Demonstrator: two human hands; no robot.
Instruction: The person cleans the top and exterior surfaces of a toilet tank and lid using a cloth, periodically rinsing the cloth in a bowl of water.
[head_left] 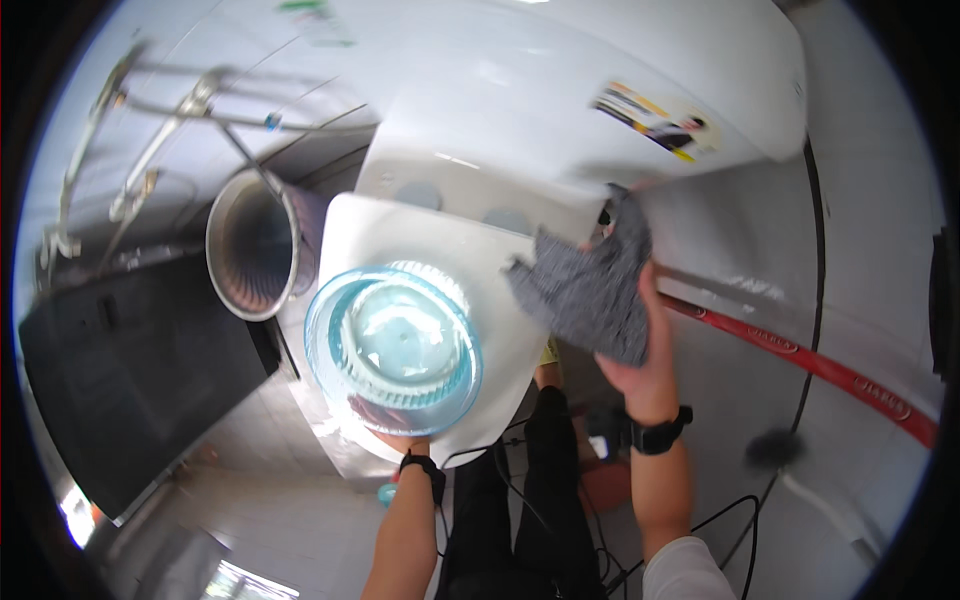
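My right hand [645,365] presses a grey cloth [590,290] against the lower edge of a large white glossy tank-like body [560,70]. My left hand [405,442] holds a clear blue plastic bowl [392,350] from below; the bowl hides most of its fingers. The bowl sits over a white rounded lid [400,225] that joins the white body. Both wrists wear black bands.
A ribbed metal bucket [252,245] lies on its side left of the lid. Metal taps and pipes [150,140] run along the upper left. A red hose [820,365] crosses the right wall. Black cables [740,520] hang near my legs, over a tiled floor.
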